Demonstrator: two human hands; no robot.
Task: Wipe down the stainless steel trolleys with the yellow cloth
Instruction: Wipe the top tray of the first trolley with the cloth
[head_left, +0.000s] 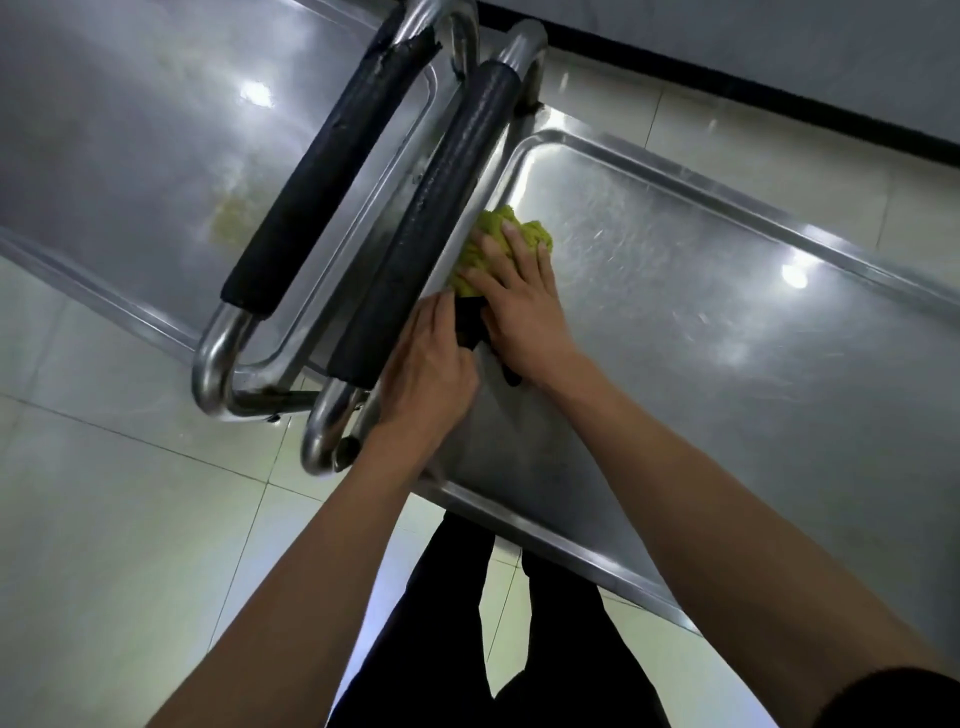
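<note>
We see a dim, cool picture lit from above: two lamp reflections glare on the steel trolley tops (727, 322), with streaky sheen around them. Focus is soft all over. Straight edges bow toward the borders, and the forearms cast faint shadows on the near steel.

Place: commercial kitchen or service area, likely.
Evidence: two stainless steel trolleys (727, 322) with black foam-covered handles (431, 218); glossy pale floor tiles (130, 519).
</note>
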